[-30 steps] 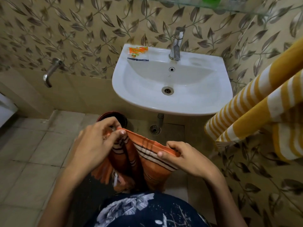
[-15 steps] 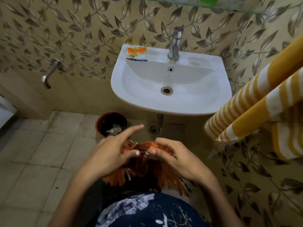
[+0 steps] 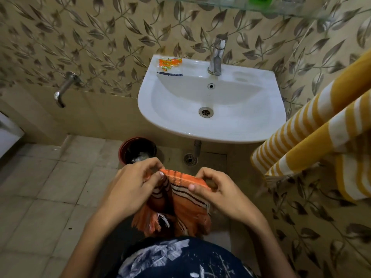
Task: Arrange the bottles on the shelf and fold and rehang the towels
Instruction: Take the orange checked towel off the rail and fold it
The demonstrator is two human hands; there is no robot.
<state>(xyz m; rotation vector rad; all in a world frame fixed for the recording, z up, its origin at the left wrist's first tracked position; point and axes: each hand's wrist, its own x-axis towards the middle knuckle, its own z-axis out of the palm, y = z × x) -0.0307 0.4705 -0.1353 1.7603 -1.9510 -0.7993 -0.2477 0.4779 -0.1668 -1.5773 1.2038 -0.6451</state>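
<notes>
Single head-worn wide-angle view, looking forward and steeply down, close above both hands (image 3: pixel 128 189) at the frame's lower centre, facing the wall-mounted sink (image 3: pixel 210 129); floor below.

Bin (image 3: pixel 138 149) under sink (image 3: pixel 210 125) — left of drain (image 3: pixel 190 159).

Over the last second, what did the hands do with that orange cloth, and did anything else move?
Both hands came together, bunching the orange towel, then drew apart a little; now the left hand and right hand each pinch its top edge, with a shorter, folded span between them. Neither let go. The sink, yellow towel and bin stayed put.
</notes>
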